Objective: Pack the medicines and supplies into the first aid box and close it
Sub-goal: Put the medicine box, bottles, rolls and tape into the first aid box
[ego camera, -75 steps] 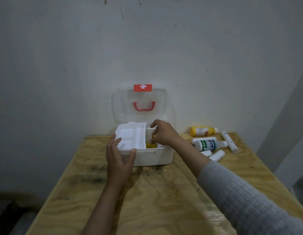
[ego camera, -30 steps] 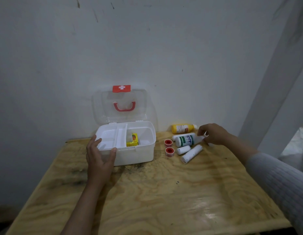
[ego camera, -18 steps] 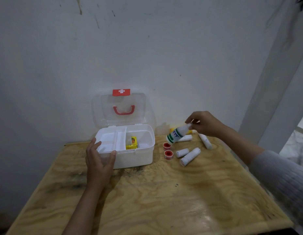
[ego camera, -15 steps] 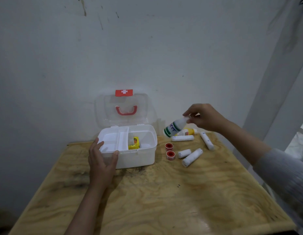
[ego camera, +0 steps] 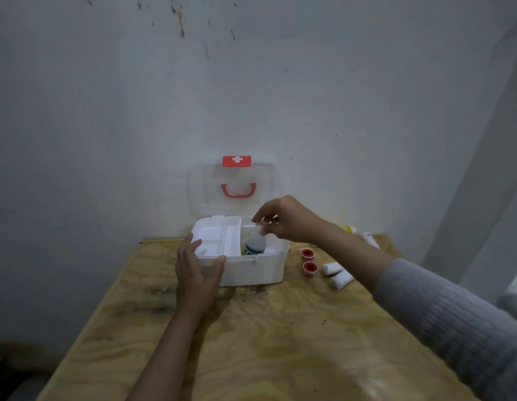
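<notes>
The white first aid box stands open at the table's far edge, its clear lid with a red handle leaning against the wall. My right hand pinches the cap of a white bottle with a green label, which stands upright inside the box's right compartment. My left hand grips the box's front left corner. Right of the box lie two red-capped rolls and two white bandage rolls. A yellow bottle and a white tube show behind my right arm.
The plywood table reaches toward me from the white wall. A grey post rises at the right. The box's left side holds a white divided tray.
My right hand lifted the green-labelled bottle from the pile at the right, carried it left and lowered it into the box. My left hand stayed on the box.
</notes>
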### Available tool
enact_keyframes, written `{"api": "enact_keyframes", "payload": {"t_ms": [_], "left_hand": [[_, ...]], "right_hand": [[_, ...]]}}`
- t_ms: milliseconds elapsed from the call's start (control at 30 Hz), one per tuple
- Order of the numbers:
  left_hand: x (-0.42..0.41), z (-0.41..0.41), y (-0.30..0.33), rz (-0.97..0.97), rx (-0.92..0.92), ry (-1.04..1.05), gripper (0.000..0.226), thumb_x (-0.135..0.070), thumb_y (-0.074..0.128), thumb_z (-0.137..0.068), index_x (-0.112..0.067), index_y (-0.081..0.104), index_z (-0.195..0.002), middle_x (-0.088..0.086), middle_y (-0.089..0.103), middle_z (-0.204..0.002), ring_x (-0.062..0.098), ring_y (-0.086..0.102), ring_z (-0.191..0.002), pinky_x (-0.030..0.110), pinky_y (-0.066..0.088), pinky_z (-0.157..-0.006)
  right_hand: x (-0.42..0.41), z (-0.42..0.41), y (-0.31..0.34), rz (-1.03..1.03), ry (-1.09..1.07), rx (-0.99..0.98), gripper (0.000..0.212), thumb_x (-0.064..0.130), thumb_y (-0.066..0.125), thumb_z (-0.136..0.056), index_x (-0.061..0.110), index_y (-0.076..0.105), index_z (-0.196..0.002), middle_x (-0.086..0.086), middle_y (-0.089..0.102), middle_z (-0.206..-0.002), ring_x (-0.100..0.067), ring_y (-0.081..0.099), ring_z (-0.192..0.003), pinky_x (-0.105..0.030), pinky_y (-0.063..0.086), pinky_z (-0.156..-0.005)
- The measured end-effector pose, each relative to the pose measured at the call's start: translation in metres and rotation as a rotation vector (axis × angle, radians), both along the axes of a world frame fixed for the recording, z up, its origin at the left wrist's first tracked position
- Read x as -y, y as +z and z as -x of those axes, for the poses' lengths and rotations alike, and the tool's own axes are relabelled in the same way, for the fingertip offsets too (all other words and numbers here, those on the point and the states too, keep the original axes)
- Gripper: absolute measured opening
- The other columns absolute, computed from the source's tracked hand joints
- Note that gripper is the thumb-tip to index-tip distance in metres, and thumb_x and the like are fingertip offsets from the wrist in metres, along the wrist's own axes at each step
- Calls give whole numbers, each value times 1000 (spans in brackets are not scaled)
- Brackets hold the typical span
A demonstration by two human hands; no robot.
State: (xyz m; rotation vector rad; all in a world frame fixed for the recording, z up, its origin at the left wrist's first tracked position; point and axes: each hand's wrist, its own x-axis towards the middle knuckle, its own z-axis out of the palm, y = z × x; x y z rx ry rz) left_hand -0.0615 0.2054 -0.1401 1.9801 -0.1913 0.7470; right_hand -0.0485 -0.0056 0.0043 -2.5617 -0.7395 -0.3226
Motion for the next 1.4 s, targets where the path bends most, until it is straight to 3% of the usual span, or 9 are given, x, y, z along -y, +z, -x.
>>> {"api": "enact_keyframes", "payload": {"t_ms": [133,333,467,533,567,700,867,1067,1400], "left_hand": [[0,2,2,-10,19,2,60,-37,63,-81,-16,36,-130,6,30,-150,22,31,-135,31,32,-101],[-4,-4,-2,-16,20,14,58,-29,68,-82,-32,31,-127,-1,28,-150,10,29,-131,51,41,-104],[-2,-4,-5,-10,35,9,59,-29,68,-82,-29,32,-129,-1,28,-150,18,30,-134,45,41,-103],[-2,-2,-5,-4,54,0,58,-36,66,-82,-28,33,-129,-1,28,-150,14,29,-133,40,38,-103],[-2,-2,-5,-4,65,-2,58,-42,63,-81,-26,34,-129,-1,29,-150,10,28,-132,37,36,-103],[-2,-2,-5,-5,81,3,61,-53,54,-77,-23,36,-128,-1,30,-149,7,28,-131,35,34,-103],[-3,-4,-3,-6,81,15,59,-53,55,-78,-27,35,-127,-1,31,-148,10,31,-130,38,38,-103],[-2,-2,-4,-11,70,17,61,-52,53,-78,-19,37,-126,3,32,-147,17,32,-133,34,35,-102],[-2,-4,-5,-11,48,21,61,-53,54,-77,-24,35,-128,-1,30,-149,11,29,-133,36,37,-102]], "right_hand": [[-16,-8,-14,42,32,-41,25,2,73,-74,4,71,-99,-11,74,-95,-17,68,-81,-34,56,-80],[-18,-12,-24,-41,21,-114,27,4,73,-75,6,71,-102,-11,73,-103,-21,67,-91,-38,54,-86],[-1,-7,-27,-80,9,-149,30,9,70,-79,13,68,-110,-3,66,-122,-13,61,-109,-19,46,-92],[18,-5,-30,-109,-49,-114,28,12,69,-81,15,68,-109,-1,67,-119,-10,61,-106,-5,40,-85],[32,-6,-32,-126,-91,-96,26,12,68,-82,15,69,-108,-2,69,-115,-10,63,-102,-5,41,-83],[97,-12,-45,-137,-334,-30,20,3,65,-80,11,72,-98,-6,73,-103,-16,67,-85,-33,52,-86],[176,-34,-66,-6,-646,-79,21,5,63,-78,12,70,-96,-8,71,-107,-23,65,-89,-36,52,-84],[194,-49,-82,233,-697,-93,31,11,61,-79,16,66,-109,-6,66,-118,-28,55,-112,-40,47,-90],[195,-66,-95,345,-683,-88,26,8,58,-76,14,64,-100,-9,64,-106,-31,61,-96,-35,44,-79]]}}
